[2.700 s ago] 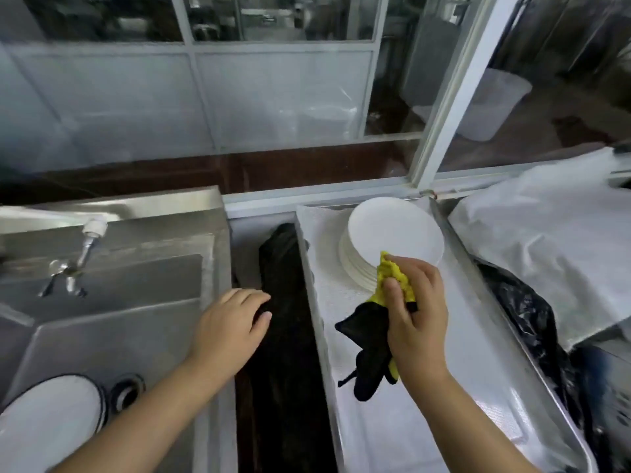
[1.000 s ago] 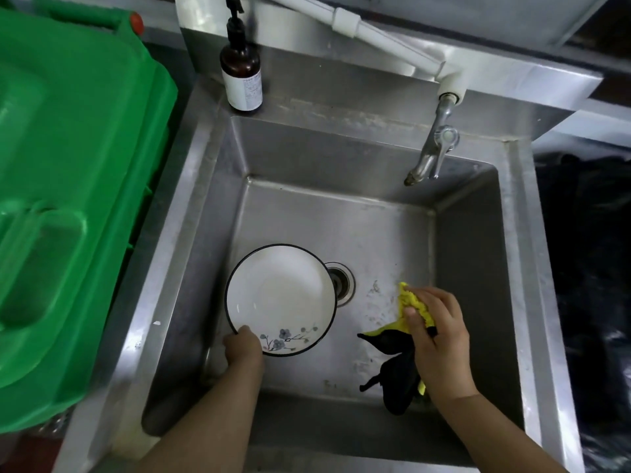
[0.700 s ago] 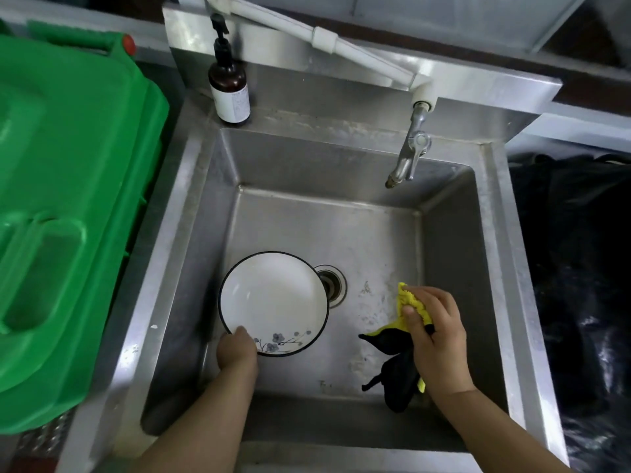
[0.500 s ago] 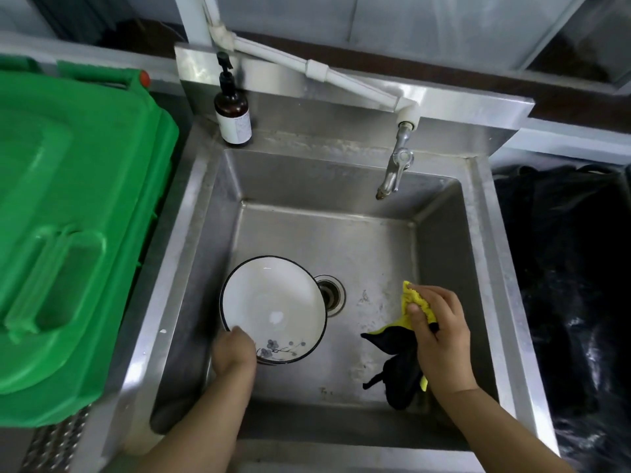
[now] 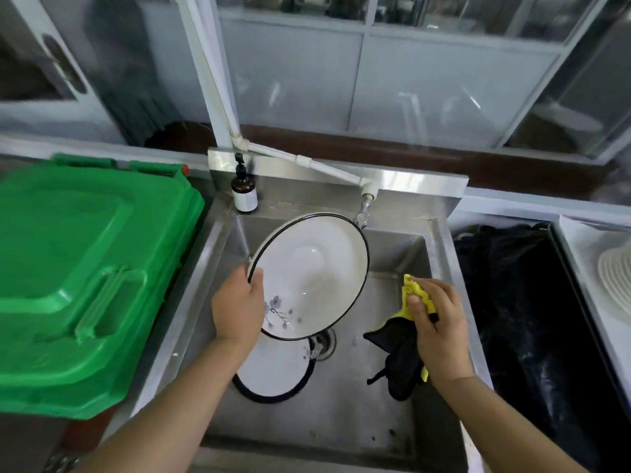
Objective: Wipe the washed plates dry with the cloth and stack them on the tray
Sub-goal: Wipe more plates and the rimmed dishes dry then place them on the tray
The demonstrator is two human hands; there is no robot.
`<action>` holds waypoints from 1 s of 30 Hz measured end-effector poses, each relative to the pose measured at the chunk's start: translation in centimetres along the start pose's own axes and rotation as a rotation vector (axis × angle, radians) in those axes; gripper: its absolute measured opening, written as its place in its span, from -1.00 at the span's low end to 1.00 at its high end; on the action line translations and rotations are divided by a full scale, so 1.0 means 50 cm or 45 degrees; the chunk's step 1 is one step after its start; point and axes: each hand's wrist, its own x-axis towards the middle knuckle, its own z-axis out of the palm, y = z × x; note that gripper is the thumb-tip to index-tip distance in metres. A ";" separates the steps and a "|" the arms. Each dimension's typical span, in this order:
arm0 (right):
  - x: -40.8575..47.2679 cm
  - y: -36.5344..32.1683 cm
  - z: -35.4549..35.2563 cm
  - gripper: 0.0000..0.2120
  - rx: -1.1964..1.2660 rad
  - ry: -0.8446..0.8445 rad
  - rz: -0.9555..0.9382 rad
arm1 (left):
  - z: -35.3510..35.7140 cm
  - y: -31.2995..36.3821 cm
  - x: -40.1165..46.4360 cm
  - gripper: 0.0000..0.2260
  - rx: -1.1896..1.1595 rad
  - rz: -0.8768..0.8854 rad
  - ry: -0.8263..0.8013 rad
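left grip (image 5: 239,307) pinching plate (image 5: 312,274) rim, tilted above sink (image 5: 440,247) | second plate (image 5: 273,373) below it on sink floor | right grip (image 5: 440,322) clutching cloth (image 5: 403,349), right of plate | stacked plates (image 5: 616,278) far right

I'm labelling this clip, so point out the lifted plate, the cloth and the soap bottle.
lifted plate (image 5: 317,268): head view, on its white inner face.
cloth (image 5: 401,349): head view, on the black part hanging below the right hand.
soap bottle (image 5: 244,192): head view, on its brown body above the label.
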 end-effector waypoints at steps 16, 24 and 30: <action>0.175 -0.219 -0.184 -0.64 0.354 0.374 -0.294 | -0.180 0.349 -0.073 -0.70 -0.485 0.584 0.504; 0.190 -0.279 -0.207 -0.64 0.496 0.420 -0.334 | -0.214 0.388 -0.088 -0.93 -0.652 0.631 0.530; 0.185 -0.312 -0.198 -0.63 0.508 0.459 -0.387 | -0.244 0.390 -0.061 -0.91 -0.714 0.685 0.565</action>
